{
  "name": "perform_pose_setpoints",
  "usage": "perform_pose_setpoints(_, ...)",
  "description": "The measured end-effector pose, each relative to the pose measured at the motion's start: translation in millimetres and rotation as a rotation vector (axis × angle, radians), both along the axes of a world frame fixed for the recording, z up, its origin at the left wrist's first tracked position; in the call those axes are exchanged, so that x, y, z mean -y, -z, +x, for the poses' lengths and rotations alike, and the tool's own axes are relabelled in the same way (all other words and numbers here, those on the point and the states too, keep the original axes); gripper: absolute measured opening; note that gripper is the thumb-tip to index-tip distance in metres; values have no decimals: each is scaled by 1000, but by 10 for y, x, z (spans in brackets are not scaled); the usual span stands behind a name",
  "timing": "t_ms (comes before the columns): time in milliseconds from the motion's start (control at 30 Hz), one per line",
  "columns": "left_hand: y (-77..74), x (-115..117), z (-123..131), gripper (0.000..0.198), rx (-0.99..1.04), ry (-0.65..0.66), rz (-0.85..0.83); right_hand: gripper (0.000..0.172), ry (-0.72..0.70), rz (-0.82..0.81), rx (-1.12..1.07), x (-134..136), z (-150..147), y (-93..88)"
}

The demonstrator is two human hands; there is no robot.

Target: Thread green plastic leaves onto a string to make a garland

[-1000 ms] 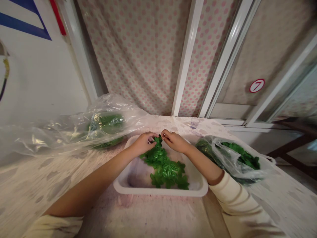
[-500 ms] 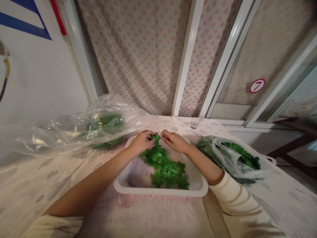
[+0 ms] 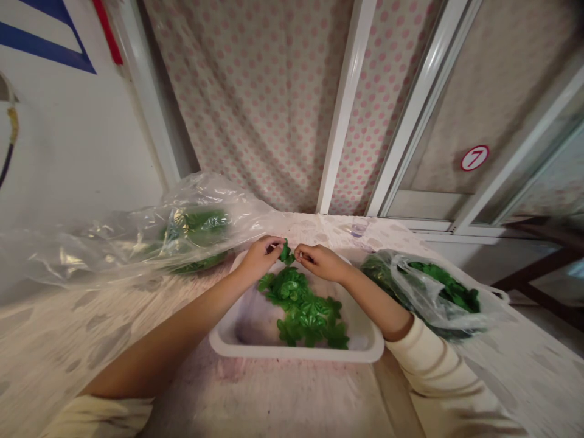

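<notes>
A polka-dot curtain [image 3: 255, 103] hangs at the far side behind white door frames, and a round sign with a 7 [image 3: 474, 157] sits on a panel to the far right. The table [image 3: 274, 395] has a mottled, pale cover and runs across the whole scene. Near its middle stands a white plastic tray [image 3: 296, 351], with the person's forearms reaching over its near rim from both sides. To the left, a large clear plastic bag [image 3: 201, 207] holding green leaves spreads across the table, and a smaller, knotted-looking plastic bag [image 3: 424, 298] of leaves lies to the right. A small clear cup [image 3: 359, 227] stands at the far edge.

A heap of green leaves [image 3: 303, 310] lies in the far-right part of the tray. The left hand [image 3: 260, 258] and right hand [image 3: 320, 263] hover over the far rim, with a small leaf sprig [image 3: 286, 252] between them, raised above the heap. The fingers [image 3: 298, 253] of both hands are curled almost shut at the sprig; which hand grips it, I cannot tell.
</notes>
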State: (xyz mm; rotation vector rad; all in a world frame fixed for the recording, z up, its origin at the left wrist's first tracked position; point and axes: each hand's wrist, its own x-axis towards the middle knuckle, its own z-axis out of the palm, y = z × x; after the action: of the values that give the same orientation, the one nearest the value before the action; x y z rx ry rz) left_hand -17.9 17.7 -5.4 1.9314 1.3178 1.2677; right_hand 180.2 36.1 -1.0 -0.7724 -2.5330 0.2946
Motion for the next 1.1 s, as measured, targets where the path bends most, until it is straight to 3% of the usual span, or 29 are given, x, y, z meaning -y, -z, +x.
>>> perform_pose_setpoints(600, 10, -17, -12, 28, 81, -34, 127, 13, -51, -35, 18, 9, 6, -10)
perform_pose_setpoints(1100, -2, -12, -28, 31, 153, -72, 129, 14, -68, -51, 74, 0, 7, 4)
